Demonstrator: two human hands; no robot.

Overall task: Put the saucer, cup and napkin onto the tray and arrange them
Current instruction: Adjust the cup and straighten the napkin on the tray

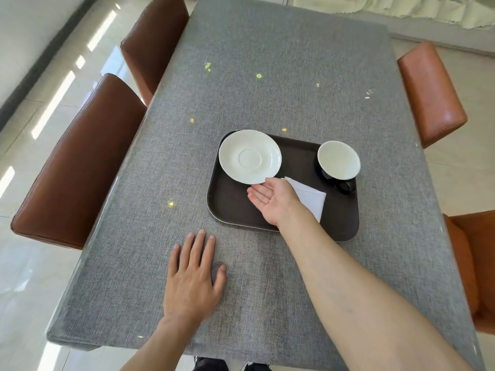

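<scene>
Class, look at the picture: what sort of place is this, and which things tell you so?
Probably a dining room: a long table under a grey cloth, brown padded chairs along both sides, and a tray holding a saucer and cup.

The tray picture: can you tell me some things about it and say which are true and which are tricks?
1. The saucer is on the dark tray. True.
2. The cup sits on the saucer. False: it stands apart, at the tray's far right.
3. The left hand lies flat on the table. True.
4. The napkin is red. False: it is white.
5. The right hand grips the cup. False: it is open, beside the saucer.
</scene>
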